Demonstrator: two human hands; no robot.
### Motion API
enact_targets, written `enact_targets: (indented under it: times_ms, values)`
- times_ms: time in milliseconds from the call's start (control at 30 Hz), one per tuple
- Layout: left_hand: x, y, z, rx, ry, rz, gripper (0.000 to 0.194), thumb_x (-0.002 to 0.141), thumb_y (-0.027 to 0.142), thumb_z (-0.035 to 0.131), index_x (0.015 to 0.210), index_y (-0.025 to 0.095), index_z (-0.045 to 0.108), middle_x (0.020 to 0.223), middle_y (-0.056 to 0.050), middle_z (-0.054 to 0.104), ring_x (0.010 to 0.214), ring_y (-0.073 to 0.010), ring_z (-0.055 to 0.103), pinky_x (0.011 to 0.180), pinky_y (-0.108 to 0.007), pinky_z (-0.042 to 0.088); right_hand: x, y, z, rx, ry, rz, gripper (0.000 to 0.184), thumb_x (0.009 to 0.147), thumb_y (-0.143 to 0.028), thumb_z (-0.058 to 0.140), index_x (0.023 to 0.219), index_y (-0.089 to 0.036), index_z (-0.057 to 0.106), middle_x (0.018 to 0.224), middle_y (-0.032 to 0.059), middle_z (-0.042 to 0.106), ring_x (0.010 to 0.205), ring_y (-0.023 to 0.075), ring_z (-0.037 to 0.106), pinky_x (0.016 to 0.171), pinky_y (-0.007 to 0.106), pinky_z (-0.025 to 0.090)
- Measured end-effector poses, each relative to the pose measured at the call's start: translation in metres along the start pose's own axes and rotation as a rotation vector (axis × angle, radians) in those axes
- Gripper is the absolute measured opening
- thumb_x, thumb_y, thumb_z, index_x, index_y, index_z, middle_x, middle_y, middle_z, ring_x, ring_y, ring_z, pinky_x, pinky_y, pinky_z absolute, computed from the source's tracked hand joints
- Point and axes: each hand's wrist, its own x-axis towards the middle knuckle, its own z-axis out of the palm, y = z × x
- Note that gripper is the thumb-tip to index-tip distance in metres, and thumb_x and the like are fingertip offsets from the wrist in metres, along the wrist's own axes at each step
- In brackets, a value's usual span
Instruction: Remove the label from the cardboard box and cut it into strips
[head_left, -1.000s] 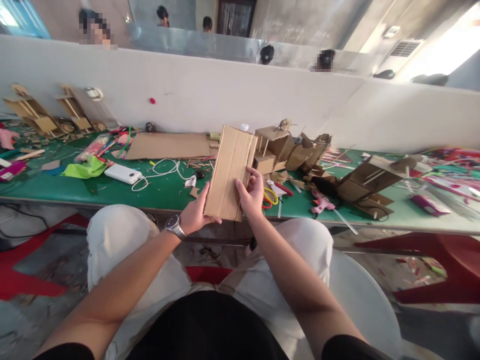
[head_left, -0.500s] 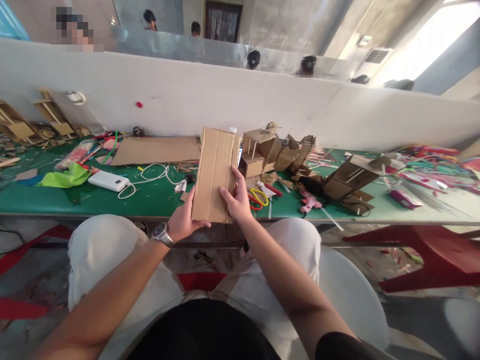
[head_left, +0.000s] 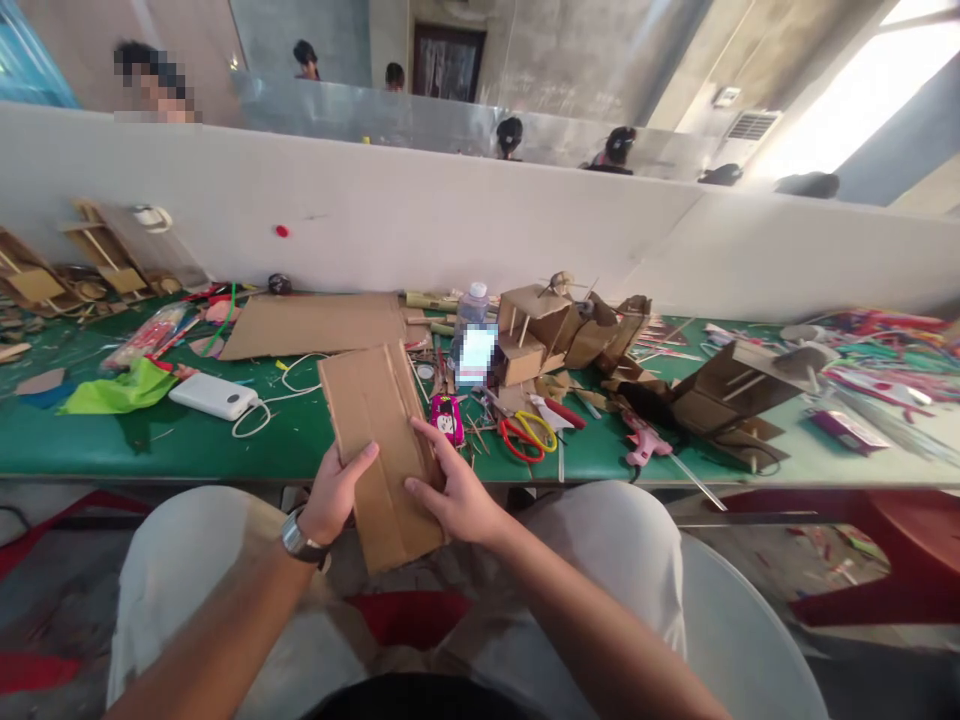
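Note:
A folded or layered piece of cardboard [head_left: 382, 455] is held over my lap at the table's front edge, tilted with its top leaning left. My left hand [head_left: 339, 490] grips its left edge, thumb on the front face and fingers behind, out of sight. On the right edge, my right hand [head_left: 459, 490] holds it with thumb and forefinger showing on the face. Just beyond the cardboard lie a pink case [head_left: 447, 418] with a cartoon face and scissors [head_left: 529, 436] with red and yellow handles. A lit phone [head_left: 478, 352] leans before a plastic bottle [head_left: 477, 294].
On the green table [head_left: 300, 455] stand cardboard models [head_left: 525, 355] and another model [head_left: 731, 395] at right, beside a pink glue gun [head_left: 646, 443]. A power bank [head_left: 213, 398] with a white cable and a flat cardboard sheet [head_left: 315, 325] lie left. A white partition [head_left: 375, 220] runs behind.
Both hands have brought the cardboard down and left, towards my lap, and tilted it. The phone and pink case, hidden before, now show. The view has shifted slightly.

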Motion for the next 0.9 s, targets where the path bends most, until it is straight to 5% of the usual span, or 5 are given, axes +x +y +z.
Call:
enact_targets:
  times_ms: [100,167,333,633,900]
  values:
    - [0.004,0.011,-0.011,-0.056,0.197,-0.024,0.066,0.076,0.048,0.09,0.131,0.02,0.067,0.128,-0.011,0.077,0.121,-0.0368,0.072,0.1,-0.047,0.061,-0.002,0.0,0.001,0.057,-0.051,0.111,0.067,0.102,-0.032,0.061,0.162,-0.028,0.03,0.128,0.0089,0.066,0.108,0.0216,0.069,0.093,0.036,0.057]
    - [0.009,0.023,-0.02,-0.071,0.362,-0.027,0.062,0.075,0.048,0.089,0.127,0.021,0.069,0.129,-0.01,0.076,0.124,-0.0366,0.07,0.1,-0.046,0.061,-0.002,-0.002,-0.002,-0.008,-0.027,0.153,0.061,0.102,-0.035,0.061,0.158,-0.028,0.037,0.114,0.0055,0.065,0.08,0.0147,0.064,0.073,0.029,0.055]
    - [0.023,0.059,-0.042,-0.045,0.497,-0.043,0.052,0.078,0.048,0.087,0.121,0.026,0.068,0.125,-0.006,0.077,0.118,-0.0348,0.073,0.096,-0.045,0.064,0.001,-0.016,-0.019,-0.084,-0.063,0.175,0.041,0.103,-0.031,0.059,0.143,-0.025,0.052,0.109,0.0029,0.066,0.07,0.0099,0.058,0.067,0.025,0.05]
    - [0.068,0.09,-0.021,0.131,0.268,-0.05,0.056,0.073,0.048,0.088,0.12,0.022,0.073,0.12,-0.008,0.08,0.114,-0.036,0.075,0.086,-0.04,0.065,0.022,-0.05,-0.083,-0.533,-0.163,-0.044,0.057,0.104,-0.027,0.058,0.158,-0.029,0.04,0.113,0.0047,0.07,0.072,0.0118,0.065,0.07,0.027,0.054]
    - [0.114,0.068,-0.008,0.168,0.107,-0.041,0.067,0.069,0.054,0.09,0.123,0.019,0.073,0.125,-0.011,0.079,0.125,-0.0398,0.069,0.105,-0.05,0.058,0.057,-0.016,-0.125,-0.883,-0.195,-0.026,0.039,0.108,-0.032,0.051,0.144,-0.022,0.06,0.11,0.0104,0.076,0.086,0.021,0.072,0.073,0.032,0.053]
